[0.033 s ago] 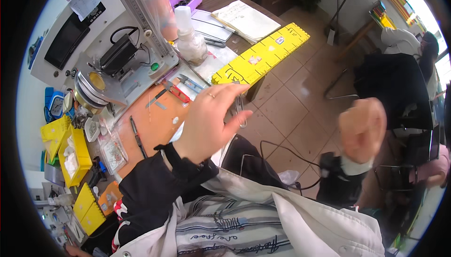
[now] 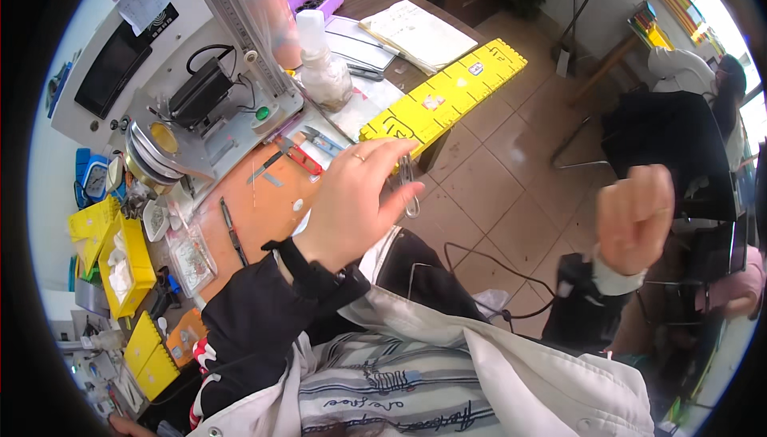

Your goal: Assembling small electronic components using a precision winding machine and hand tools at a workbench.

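My left hand (image 2: pixel 355 201) is over the near edge of the bench, palm down. Its fingers stretch forward and its thumb stands apart from them, with nothing visible in the gap. Just beyond the thumb hangs a shiny metal loop (image 2: pixel 408 189), partly hidden by the fingers. My right hand (image 2: pixel 635 217) is raised over the floor at the right, its fingers curled in tightly; whatever they may hold is too small or hidden to make out. Closest to my left hand on the orange mat (image 2: pixel 268 225) lie red-handled snips (image 2: pixel 302 157).
A long yellow board (image 2: pixel 447 93) juts past the bench edge. Behind it are a clear bottle (image 2: pixel 326 81), a pink tumbler (image 2: pixel 273 21) and an open notebook (image 2: pixel 419 31). A machine with a spool (image 2: pixel 152 153) stands left. A dark cable (image 2: pixel 479 247) dangles above the tiles.
My right hand has moved a little to the right, farther from the left, staying curled. My left hand has shifted slightly left, and more of the metal loop shows.
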Demonstrator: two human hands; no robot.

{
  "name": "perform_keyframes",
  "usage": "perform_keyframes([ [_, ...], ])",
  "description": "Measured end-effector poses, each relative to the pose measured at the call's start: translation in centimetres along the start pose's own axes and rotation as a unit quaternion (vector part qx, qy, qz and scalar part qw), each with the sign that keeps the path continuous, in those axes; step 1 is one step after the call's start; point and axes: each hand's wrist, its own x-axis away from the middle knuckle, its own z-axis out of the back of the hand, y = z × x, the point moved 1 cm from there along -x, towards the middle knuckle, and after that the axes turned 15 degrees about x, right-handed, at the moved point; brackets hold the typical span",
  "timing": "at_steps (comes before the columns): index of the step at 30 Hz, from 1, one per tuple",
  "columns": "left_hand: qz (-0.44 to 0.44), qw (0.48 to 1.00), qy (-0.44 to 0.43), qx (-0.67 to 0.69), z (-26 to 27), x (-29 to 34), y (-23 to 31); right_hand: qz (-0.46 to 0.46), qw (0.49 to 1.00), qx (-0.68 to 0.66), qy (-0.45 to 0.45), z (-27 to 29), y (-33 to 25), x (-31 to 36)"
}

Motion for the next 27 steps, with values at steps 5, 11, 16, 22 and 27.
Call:
perform_keyframes([
  [5,0.026,0.994,-0.034,-0.104,-1.6,-0.8,-3.0,-0.027,0.988,0.125,0.091,3.4,1.7,-1.0],
  [11,0.071,0.977,-0.115,-0.166,-2.4,-1.0,-4.3,-0.273,0.922,0.264,0.080,1.7,15.3,-1.6],
  [16,0.089,0.978,-0.111,-0.154,-2.4,-1.4,-3.8,-0.317,0.926,0.203,0.028,-0.1,20.7,-2.1],
  [22,0.083,0.979,-0.107,-0.154,-2.4,-1.4,-4.0,-0.328,0.921,0.208,0.034,-0.8,21.8,-2.4],
  [27,0.080,0.980,-0.100,-0.156,-2.6,-1.4,-3.9,-0.327,0.903,0.276,0.037,-1.2,21.8,-2.8],
])
